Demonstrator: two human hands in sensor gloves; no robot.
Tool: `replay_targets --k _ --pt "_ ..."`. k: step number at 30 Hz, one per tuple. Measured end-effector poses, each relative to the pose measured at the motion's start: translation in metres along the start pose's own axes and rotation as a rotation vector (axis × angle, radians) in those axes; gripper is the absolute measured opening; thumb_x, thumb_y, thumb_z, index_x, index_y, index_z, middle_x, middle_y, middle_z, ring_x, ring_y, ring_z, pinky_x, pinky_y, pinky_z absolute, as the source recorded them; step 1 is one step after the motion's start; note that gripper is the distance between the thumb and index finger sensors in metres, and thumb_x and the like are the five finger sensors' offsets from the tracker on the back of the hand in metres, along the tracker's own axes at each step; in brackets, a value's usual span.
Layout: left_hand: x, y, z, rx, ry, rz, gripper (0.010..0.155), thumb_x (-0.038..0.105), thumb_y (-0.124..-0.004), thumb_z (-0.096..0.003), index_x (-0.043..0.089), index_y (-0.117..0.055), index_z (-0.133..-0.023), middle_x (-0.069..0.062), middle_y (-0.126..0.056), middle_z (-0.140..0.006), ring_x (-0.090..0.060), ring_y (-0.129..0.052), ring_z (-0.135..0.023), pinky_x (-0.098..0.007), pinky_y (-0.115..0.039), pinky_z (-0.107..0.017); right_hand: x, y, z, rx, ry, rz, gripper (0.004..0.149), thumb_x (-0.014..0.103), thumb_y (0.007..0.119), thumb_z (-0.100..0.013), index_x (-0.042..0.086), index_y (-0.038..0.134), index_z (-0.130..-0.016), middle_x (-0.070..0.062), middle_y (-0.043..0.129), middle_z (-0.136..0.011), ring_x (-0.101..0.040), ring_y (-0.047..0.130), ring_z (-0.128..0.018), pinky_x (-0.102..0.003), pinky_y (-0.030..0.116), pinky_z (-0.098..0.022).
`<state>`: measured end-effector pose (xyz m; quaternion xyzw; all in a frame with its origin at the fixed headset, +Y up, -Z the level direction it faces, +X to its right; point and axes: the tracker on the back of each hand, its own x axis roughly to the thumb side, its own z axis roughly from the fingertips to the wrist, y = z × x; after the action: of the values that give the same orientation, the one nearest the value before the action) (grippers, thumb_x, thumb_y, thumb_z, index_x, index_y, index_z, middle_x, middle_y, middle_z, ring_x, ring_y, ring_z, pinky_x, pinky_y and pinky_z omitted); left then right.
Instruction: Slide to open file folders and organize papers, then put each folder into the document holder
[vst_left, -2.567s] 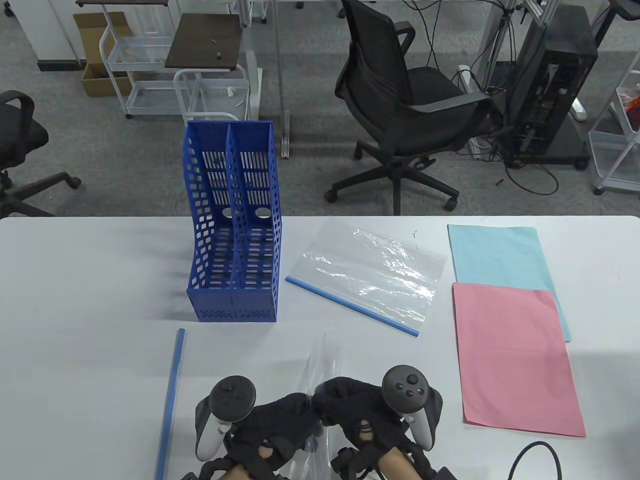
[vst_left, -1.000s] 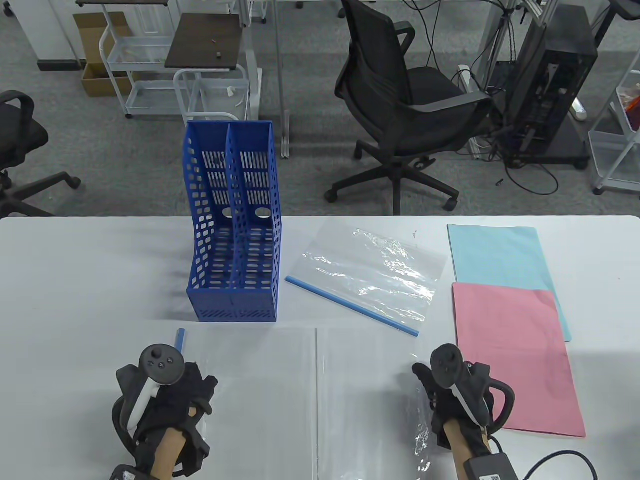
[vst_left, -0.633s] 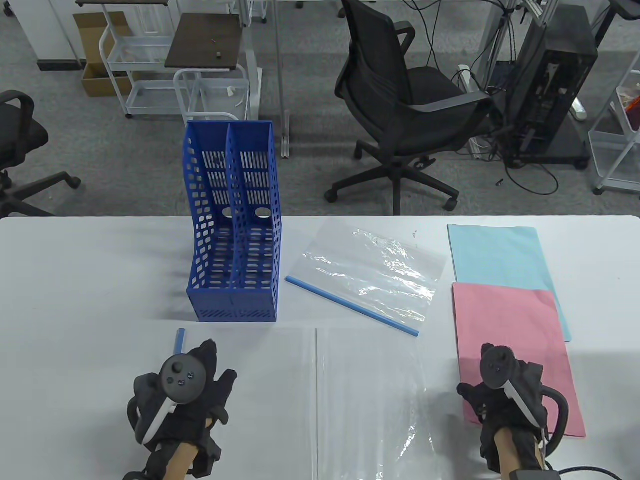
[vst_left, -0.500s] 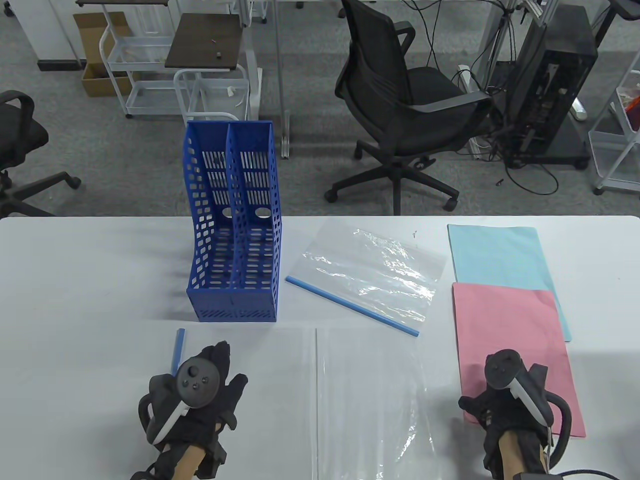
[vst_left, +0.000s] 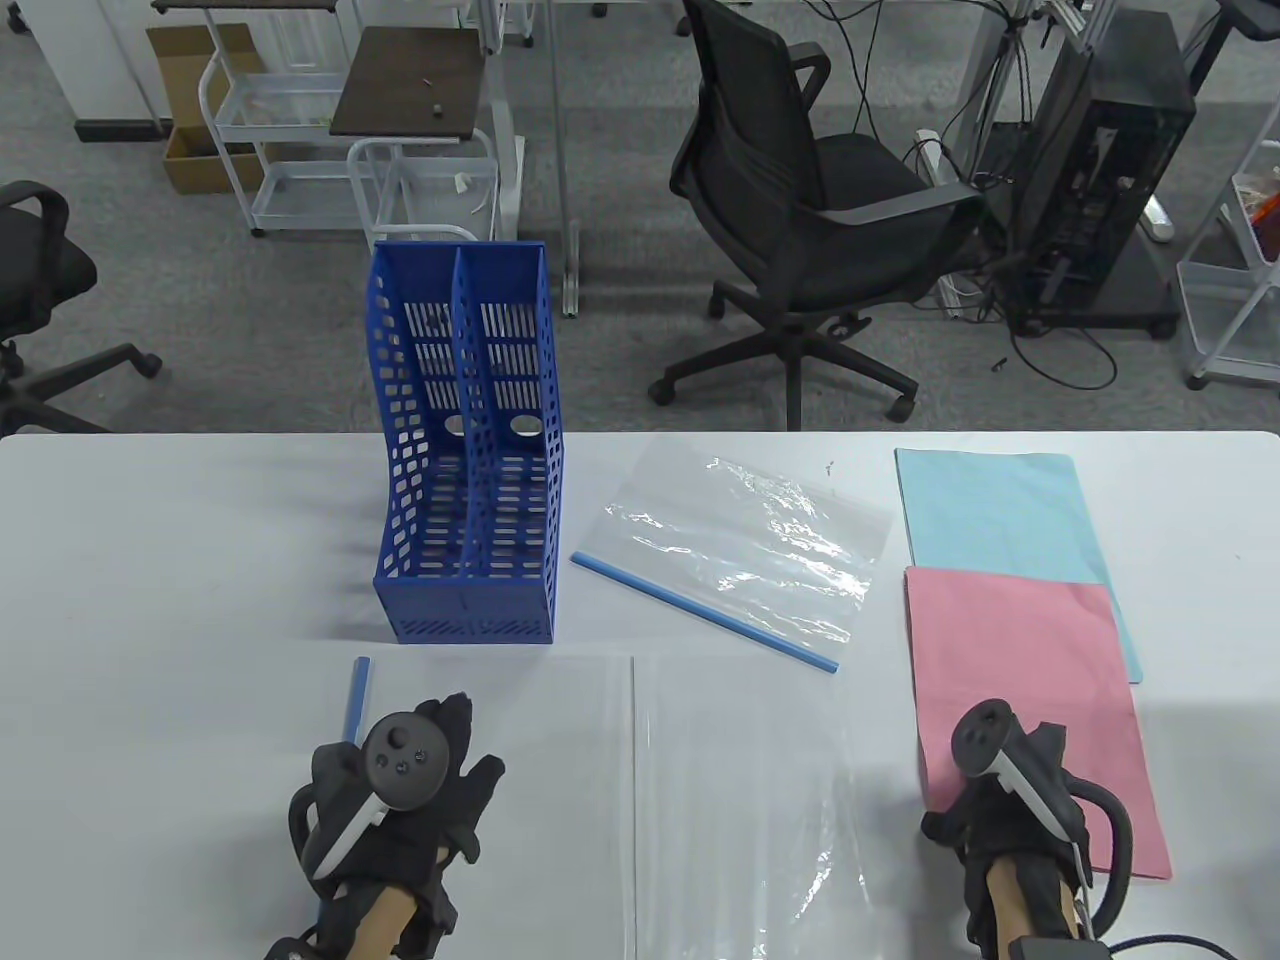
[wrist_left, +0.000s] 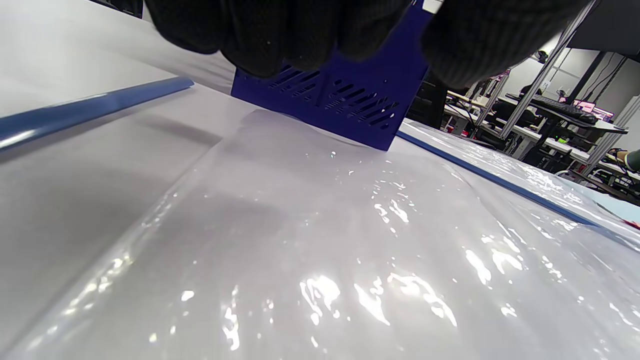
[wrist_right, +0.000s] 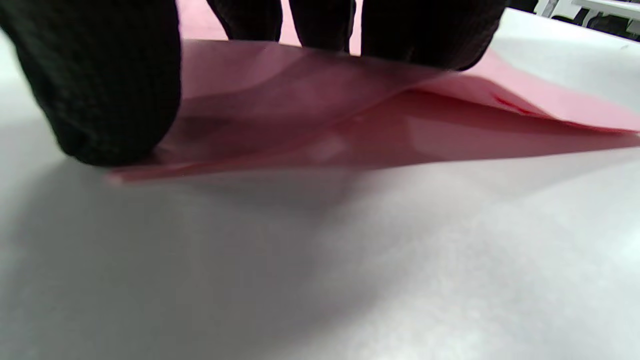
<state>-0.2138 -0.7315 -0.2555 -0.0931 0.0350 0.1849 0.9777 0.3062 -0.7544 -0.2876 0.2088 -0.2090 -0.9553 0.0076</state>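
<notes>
The opened clear folder (vst_left: 640, 800) lies spread flat at the near edge of the white table (vst_left: 180, 540), its fold running down the middle. The left hand (vst_left: 420, 800) rests on the folder's left leaf with fingers loosely spread, gripping nothing; its detached blue slide bar (vst_left: 350, 700) lies just to the left. The right hand (vst_left: 1010, 800) is at the near-left corner of the pink paper (vst_left: 1030, 690): in the right wrist view the fingers (wrist_right: 420, 30) press on top of the raised sheet while the thumb (wrist_right: 100, 80) sits at its edge, apparently pinching the corner up. A light blue paper (vst_left: 1000, 510) lies partly under the pink one's far end. A second clear folder (vst_left: 740, 550), blue bar attached, lies beside the blue two-slot document holder (vst_left: 470, 450)
</notes>
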Motion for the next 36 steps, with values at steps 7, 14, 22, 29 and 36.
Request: replay_targets --k 7,14,22,29,36 --pt "0.0 -0.004 -0.002 -0.014 0.011 -0.009 0.073 0.054 -0.081 -0.0438 0.027 -0.063 -0.108 -0.006 -0.069 -0.113 -0.037 -0.078 -0.102 -0.059 -0.068 -0.073 -0.001 -0.004 -0.003 -0.08 0.021 0.017 0.082 0.051 0.09 -0.03 0.028 0.056 -0.102 -0.005 0.06 -0.11 -0.041 0.073 -0.096 -0.057 0.068 -0.071" --pt "0.0 -0.004 -0.002 -0.007 0.028 -0.005 0.071 0.053 -0.081 -0.0439 0.026 -0.066 -0.107 -0.007 -0.072 -0.111 -0.037 -0.082 -0.099 -0.058 -0.07 -0.071 0.001 -0.006 -0.004 -0.222 0.088 0.046 0.064 0.041 0.09 -0.035 0.032 0.069 -0.095 0.002 0.076 -0.101 -0.034 0.087 -0.087 -0.055 0.074 -0.068" --pt "0.0 -0.004 -0.002 -0.001 0.044 -0.007 0.07 0.053 -0.081 -0.044 0.025 -0.067 -0.106 -0.008 -0.075 -0.109 -0.036 -0.086 -0.095 -0.056 -0.073 -0.069 0.009 -0.005 -0.006 -0.391 0.148 0.106 0.047 0.039 0.091 -0.033 0.034 0.084 -0.079 0.008 0.092 -0.086 -0.024 0.101 -0.072 -0.047 0.083 -0.062" --pt "0.001 -0.004 -0.002 -0.004 0.032 -0.006 0.07 0.053 -0.081 -0.044 0.025 -0.067 -0.106 -0.008 -0.074 -0.109 -0.036 -0.085 -0.095 -0.056 -0.073 -0.069 0.002 -0.013 -0.002 -0.476 0.184 0.036 0.041 0.04 0.092 -0.032 0.032 0.09 -0.072 0.007 0.101 -0.075 -0.018 0.106 -0.064 -0.044 0.085 -0.059" --pt "0.004 -0.001 0.001 0.014 0.012 0.027 0.07 0.053 -0.08 -0.0442 0.025 -0.067 -0.107 -0.008 -0.074 -0.109 -0.036 -0.085 -0.095 -0.055 -0.073 -0.069 -0.008 -0.064 0.048 -0.704 0.201 -0.191 0.041 0.038 0.091 -0.033 0.03 0.09 -0.074 0.002 0.103 -0.072 -0.02 0.109 -0.057 -0.044 0.087 -0.055"
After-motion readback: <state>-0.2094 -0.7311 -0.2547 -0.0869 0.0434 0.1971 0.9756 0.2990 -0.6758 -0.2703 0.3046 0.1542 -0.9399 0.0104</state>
